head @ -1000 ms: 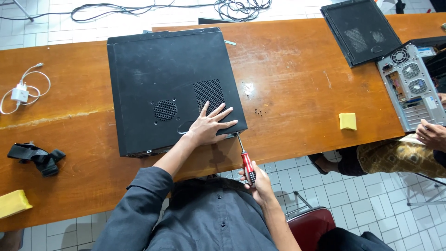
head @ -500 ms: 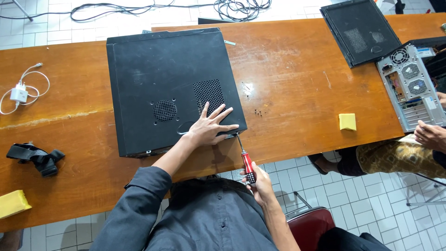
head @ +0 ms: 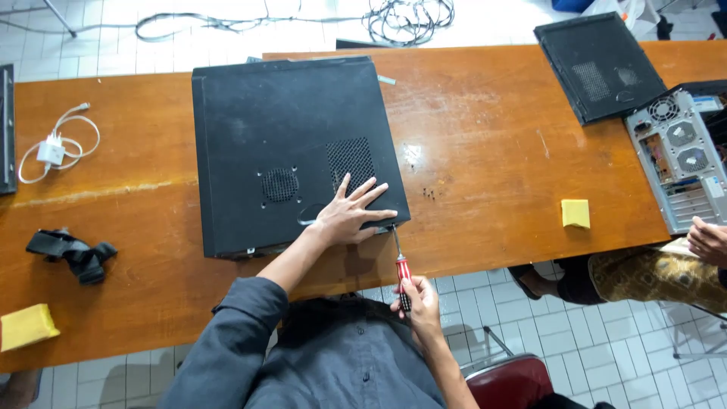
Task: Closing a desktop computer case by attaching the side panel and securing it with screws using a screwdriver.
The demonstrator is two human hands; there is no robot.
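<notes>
Head view: screwdriver (head: 399,263), both hands unmoved

Matt black metal computer case (head: 291,151) lying dusty under my left hand (head: 350,214); table (head: 485,151) showing glossy varnished wood; my right hand (head: 415,301) gripping red-and-black plastic-handled screwdriver (head: 400,266).

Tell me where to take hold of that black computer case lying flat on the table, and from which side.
Probably grip the computer case by its two long side edges, coming from above: it lies flat and broad, with bare table along both sides. The near right corner is taken: the left hand presses there, the screwdriver at its edge.
</notes>
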